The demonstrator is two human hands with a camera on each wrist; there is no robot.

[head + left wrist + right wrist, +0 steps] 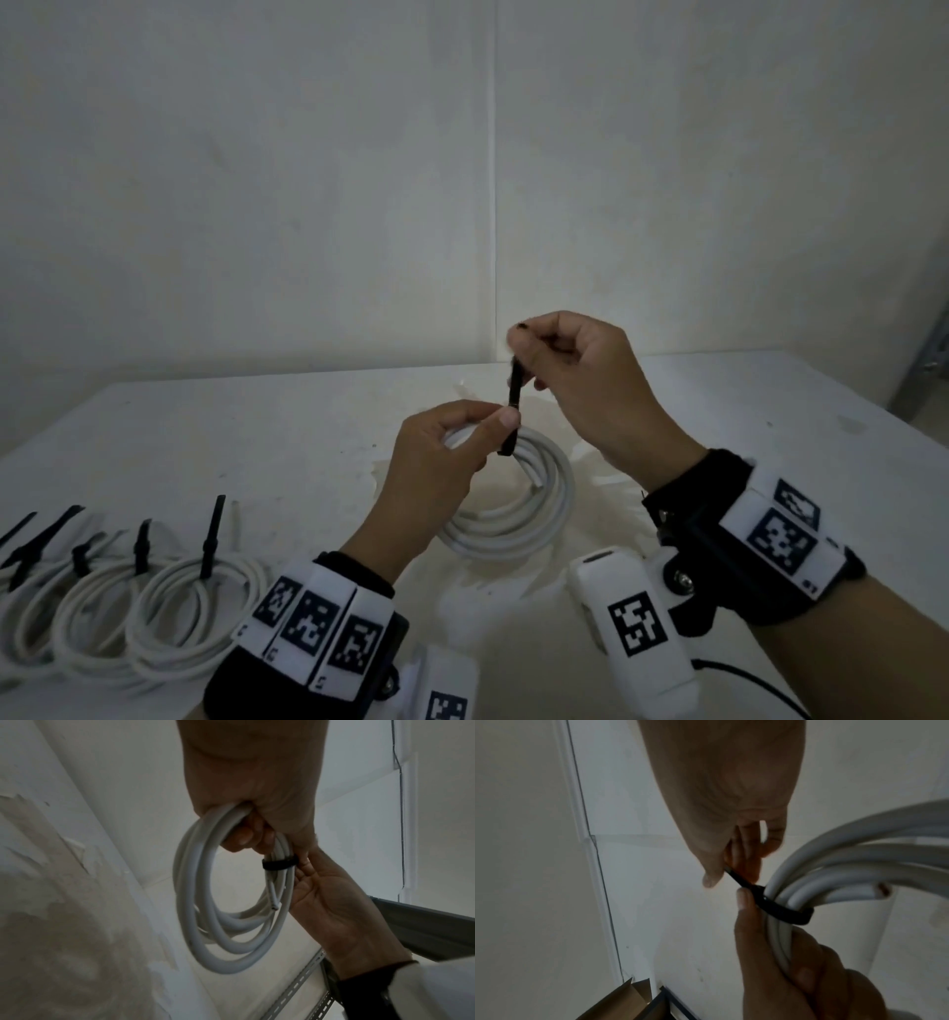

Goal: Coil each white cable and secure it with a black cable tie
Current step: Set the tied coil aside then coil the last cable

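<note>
My left hand [452, 452] grips a coiled white cable [518, 509] at its top and holds it above the white table [257, 437]. A black cable tie [513, 406] loops round the bundled strands just beside my left thumb. My right hand [560, 360] pinches the tie's free tail between thumb and fingers, above the coil. In the left wrist view the coil [203, 902] hangs from my left hand [254, 817] with the tie [279, 864] as a band round it. In the right wrist view my right hand [729, 862] pinches the tie [780, 908] beside the cable [834, 874], whose cut end shows.
Several coiled white cables [128, 616] with black ties [213, 534] on them lie at the table's front left. A wall stands behind the table. A metal slotted frame [295, 990] and a cardboard piece [618, 1002] show at the edges of the wrist views.
</note>
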